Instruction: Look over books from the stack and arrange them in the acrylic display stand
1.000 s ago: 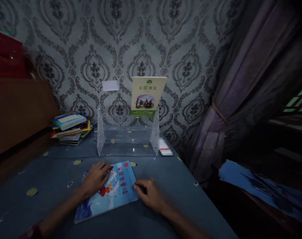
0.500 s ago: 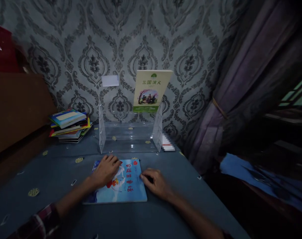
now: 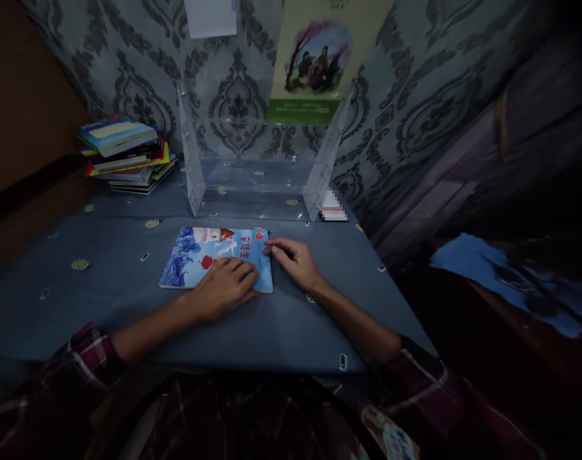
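Note:
A blue picture book (image 3: 176, 263) with a wave, a tower and red Chinese characters on its cover lies closed and sideways on the table. My left hand (image 3: 226, 286) rests open across the book's lower right part, hiding some of the cover. The fingertips of my right hand (image 3: 294, 262) touch the book's right edge near its upper corner. Its index finger is stretched out, with the thumb apart from it. Behind the book stands a clear plastic bookshelf (image 3: 252, 204), and a cream and green book (image 3: 310, 110) is propped at its upper right.
To the back left is an uneven stack of books (image 3: 125, 156). A white card (image 3: 211, 19) shows at the rack's upper left. Beside the rack's right foot is a blurred white item (image 3: 333, 207). A blue cloth (image 3: 492, 275) lies right of the table (image 3: 113, 281).
The view has tipped downward, so the table sits higher in the picture. My left hand has slid from the book's upper middle to its lower right; my right hand has shifted toward the upper corner.

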{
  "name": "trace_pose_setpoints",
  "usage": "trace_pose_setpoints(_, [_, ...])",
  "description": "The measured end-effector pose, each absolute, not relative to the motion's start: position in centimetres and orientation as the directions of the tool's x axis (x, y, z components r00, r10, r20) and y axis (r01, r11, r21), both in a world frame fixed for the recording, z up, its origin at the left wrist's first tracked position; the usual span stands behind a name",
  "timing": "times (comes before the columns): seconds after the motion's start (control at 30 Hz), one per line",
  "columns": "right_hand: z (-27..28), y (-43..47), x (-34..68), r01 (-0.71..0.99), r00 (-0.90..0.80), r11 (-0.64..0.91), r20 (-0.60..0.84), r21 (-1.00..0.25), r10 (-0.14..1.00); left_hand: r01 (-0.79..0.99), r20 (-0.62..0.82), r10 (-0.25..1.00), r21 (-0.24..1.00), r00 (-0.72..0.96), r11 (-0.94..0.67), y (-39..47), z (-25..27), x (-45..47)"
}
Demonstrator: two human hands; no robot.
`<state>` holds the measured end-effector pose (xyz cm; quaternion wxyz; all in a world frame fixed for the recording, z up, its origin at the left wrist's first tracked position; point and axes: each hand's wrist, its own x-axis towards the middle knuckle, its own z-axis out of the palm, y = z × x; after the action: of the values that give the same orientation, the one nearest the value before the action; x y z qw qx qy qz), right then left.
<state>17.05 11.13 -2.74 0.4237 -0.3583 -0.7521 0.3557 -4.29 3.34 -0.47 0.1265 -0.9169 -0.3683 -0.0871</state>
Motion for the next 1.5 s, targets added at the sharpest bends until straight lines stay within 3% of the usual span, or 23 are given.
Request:
trace_pose_setpoints(0.1, [-2.8, 11.0, 17.0, 0.230, -0.402, 0.498, 0.384, -0.836, 0.831, 0.674, 0.316, 0.605, -0.192, 0.730, -0.713, 3.3, -0.4, -4.3])
trace_pose_setpoints(0.43, [-1.8, 9.6, 16.7, 0.211, -0.489, 0.509, 0.361, -0.834, 0.794, 0.694, 0.351, 0.659, 0.032, 0.666, -0.719, 3.7, 0.8, -4.6])
trace_pose_setpoints(0.6, [-1.7, 9.6, 16.8, 0.198, -0.507, 0.534, 0.380, -0.822, 0.773, 0.679, 0.363, 0.655, 0.077, 0.663, -0.730, 3.8, 0.7, -4.6])
trace_pose_setpoints(0.8, [-1.3, 9.2, 17.0, 0.239, -0.552, 0.594, 0.396, -0.768, 0.734, 0.662, 0.281, 0.665, 0.121, 0.691, -0.739, 3.4, 1.0, -5.1])
trace_pose_setpoints(0.9, [-0.9, 8.4, 17.1, 0.256, -0.673, 0.710, 0.406, -0.656, 0.618, 0.699, 0.212, 0.714, 0.155, 0.667, -0.699, 4.6, 1.4, -7.7])
trace_pose_setpoints(1.03, [-0.8, 7.3, 17.1, 0.337, -0.782, 0.838, 0.368, -0.429, 0.502, 0.917, 0.151, 0.915, 0.092, 0.373, -0.389, 7.3, 1.5, -13.4])
trace_pose_setpoints(1.1, [-1.0, 7.4, 17.2, 0.368, -0.797, 0.861, 0.357, -0.352, 0.487, 0.953, 0.113, 0.953, 0.083, 0.281, -0.291, 8.2, 1.6, -15.5])
trace_pose_setpoints(1.23, [-1.3, 9.3, 18.2, 0.443, -0.792, 0.864, 0.347, -0.239, 0.502, 0.975, 0.045, 0.975, -0.035, 0.220, -0.218, 7.7, 2.9, -15.8])
trace_pose_setpoints(1.37, [-1.6, 12.0, 19.2, 0.517, -0.751, 0.835, 0.367, -0.189, 0.549, 0.969, -0.123, 0.979, -0.170, 0.162, -0.181, 5.7, 4.6, -13.4])
trace_pose_setpoints(1.5, [-2.6, 14.0, 19.1, 0.576, -0.671, 0.785, 0.418, -0.227, 0.613, 0.963, -0.196, 0.951, -0.079, 0.239, -0.258, 4.3, 4.6, -11.6])
